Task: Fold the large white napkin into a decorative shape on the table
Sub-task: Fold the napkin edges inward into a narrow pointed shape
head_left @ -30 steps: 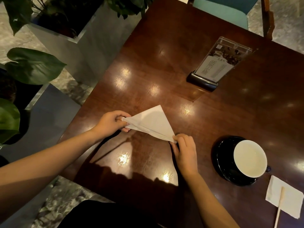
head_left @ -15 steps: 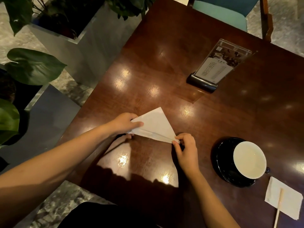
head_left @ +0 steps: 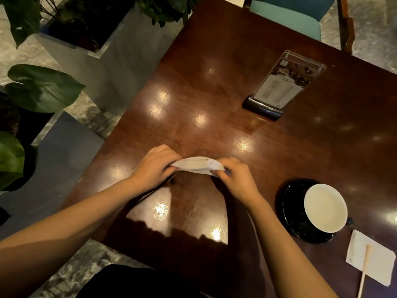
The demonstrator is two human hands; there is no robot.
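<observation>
- One large white napkin (head_left: 196, 165), folded into a narrow band, is held near the front of the dark glossy wooden worktop (head_left: 214, 82). Whether it touches the wood is unclear.
- Two hands hold it. The left hand (head_left: 153, 166) has its grip pinching the left end, and the right hand (head_left: 236, 179) has its grip pinching the right end. Fingers hide both tips.
- One white cup (head_left: 325, 207) stands on one black saucer (head_left: 290, 211); its contents are unclear.
- One small white paper square (head_left: 373, 254) carries one wooden stick (head_left: 365, 267), cut off at the bottom edge.
</observation>
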